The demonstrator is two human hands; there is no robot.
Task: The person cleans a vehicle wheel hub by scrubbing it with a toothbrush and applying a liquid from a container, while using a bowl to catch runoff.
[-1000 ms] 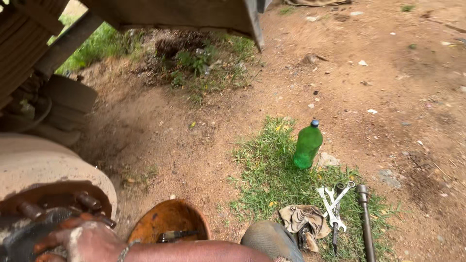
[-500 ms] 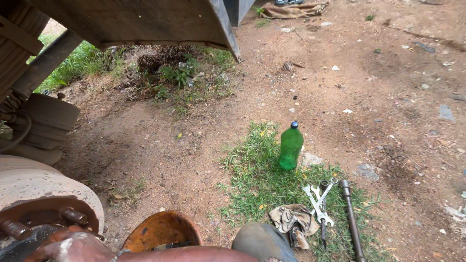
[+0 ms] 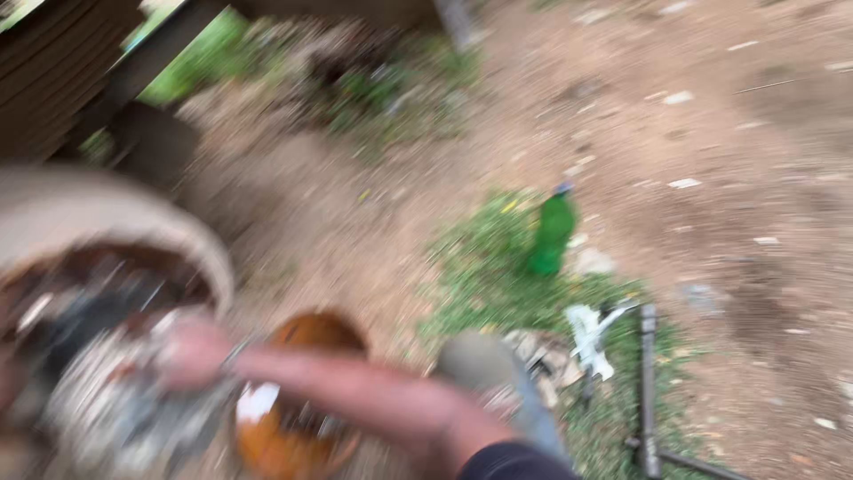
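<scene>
With the view blurred, the one hand (image 3: 191,356) in sight reaches left onto the greasy wheel hub (image 3: 98,356), its grip impossible to tell, and could slip into the orange bowl (image 3: 298,400) or, farther right, the green bottle (image 3: 551,233).

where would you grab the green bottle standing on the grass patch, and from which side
Probably around the body, just below the neck. The green bottle stands upright on the grass patch, so a sideways grip wraps its round middle. Come from the near side: the white-handled tools and the dark metal bar lie closer to the person but apart from it. The picture is blurred, so finer detail is unclear.
</scene>
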